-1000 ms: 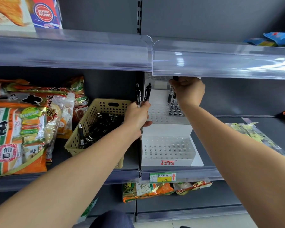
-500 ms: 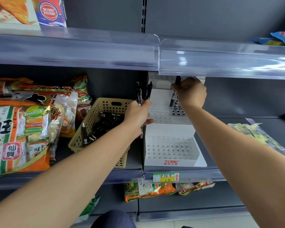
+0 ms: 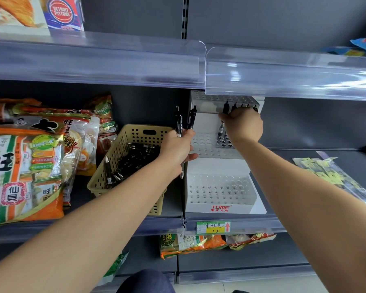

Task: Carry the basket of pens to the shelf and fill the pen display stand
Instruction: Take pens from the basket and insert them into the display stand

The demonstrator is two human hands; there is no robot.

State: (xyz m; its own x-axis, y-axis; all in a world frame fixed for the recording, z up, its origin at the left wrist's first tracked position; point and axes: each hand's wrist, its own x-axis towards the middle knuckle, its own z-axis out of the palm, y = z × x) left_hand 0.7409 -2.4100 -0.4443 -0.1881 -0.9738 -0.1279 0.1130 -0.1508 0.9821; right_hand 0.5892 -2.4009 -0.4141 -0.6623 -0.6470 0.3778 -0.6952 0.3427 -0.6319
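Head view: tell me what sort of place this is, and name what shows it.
Most likely a small shop aisle: a handwritten price label clipped to the shelf rail, bagged snacks stocked beside it, and a branded white pen display stand on the shelf.

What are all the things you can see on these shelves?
stand: one, white, middle shelf
basket: one, beige, left of stand
basket pens: many, black, in basket
stand pens: several, black, stand's right side
held pens: at least two, black, upright beside stand
snack bags: several, orange, far left
price tag: one, green and yellow, shelf edge below stand
left hand: one, holding held pens
right hand: one, gripping a pen at top tier
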